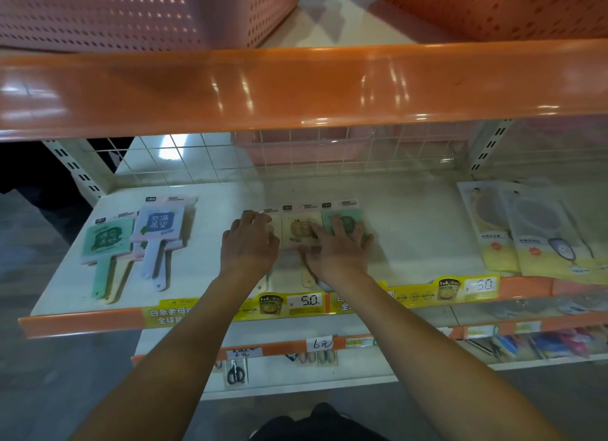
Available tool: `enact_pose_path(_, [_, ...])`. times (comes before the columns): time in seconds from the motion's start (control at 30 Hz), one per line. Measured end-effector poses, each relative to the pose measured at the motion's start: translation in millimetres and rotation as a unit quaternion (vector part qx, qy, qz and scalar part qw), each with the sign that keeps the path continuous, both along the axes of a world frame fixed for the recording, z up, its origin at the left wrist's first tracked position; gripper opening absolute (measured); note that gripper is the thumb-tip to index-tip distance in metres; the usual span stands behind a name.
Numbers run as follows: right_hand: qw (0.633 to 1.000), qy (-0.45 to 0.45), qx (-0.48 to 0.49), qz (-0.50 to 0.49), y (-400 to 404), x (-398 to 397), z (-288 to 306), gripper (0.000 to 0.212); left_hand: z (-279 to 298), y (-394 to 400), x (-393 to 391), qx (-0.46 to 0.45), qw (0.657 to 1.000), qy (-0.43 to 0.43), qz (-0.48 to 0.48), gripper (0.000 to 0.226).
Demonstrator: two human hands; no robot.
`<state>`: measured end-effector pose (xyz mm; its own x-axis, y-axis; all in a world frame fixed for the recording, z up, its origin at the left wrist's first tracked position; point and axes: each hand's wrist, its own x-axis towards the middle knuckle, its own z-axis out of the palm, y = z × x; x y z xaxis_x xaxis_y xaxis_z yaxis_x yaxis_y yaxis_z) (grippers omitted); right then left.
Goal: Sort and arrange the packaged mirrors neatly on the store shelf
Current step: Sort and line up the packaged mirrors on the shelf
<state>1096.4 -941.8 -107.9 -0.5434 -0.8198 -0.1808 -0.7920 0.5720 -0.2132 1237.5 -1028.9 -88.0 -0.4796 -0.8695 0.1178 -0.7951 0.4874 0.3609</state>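
Observation:
Three packaged hand mirrors lie side by side in the middle of the white shelf (411, 230). My left hand (248, 244) rests flat on the leftmost, pale one, which it mostly covers. A yellow mirror (297, 231) shows between my hands. My right hand (339, 246) presses with spread fingers on the green mirror (353, 218) at the right of the row. On the shelf's left lie a green mirror (107, 241) and a pink-and-blue mirror (161, 225), stacked loosely over others with their handles toward me.
Round mirrors in clear-and-yellow packs (533, 233) lie overlapped at the shelf's right end. An orange shelf edge (296, 85) hangs overhead with pink and orange baskets above. Yellow price strips (306, 304) line the front edge. Scissors (235, 373) hang on the lower shelf.

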Motion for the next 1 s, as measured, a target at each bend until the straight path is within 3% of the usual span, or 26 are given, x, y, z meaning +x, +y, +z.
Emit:
enact_pose_path(0.7, [1.000, -0.018, 0.000, -0.008, -8, 19, 2, 0.063, 1, 0, 22, -0.009, 1.000, 0.010, 0.011, 0.030])
enact_pose_path(0.83, [0.996, -0.018, -0.084, 0.017, -12, 26, 8, 0.066, 3, -1, 38, -0.023, 0.999, 0.018, 0.033, 0.034])
enact_pose_path(1.0, [0.978, -0.048, -0.178, 0.100, -36, 58, 18, 0.053, 4, 3, 75, -0.070, 0.993, 0.051, 0.076, 0.034])
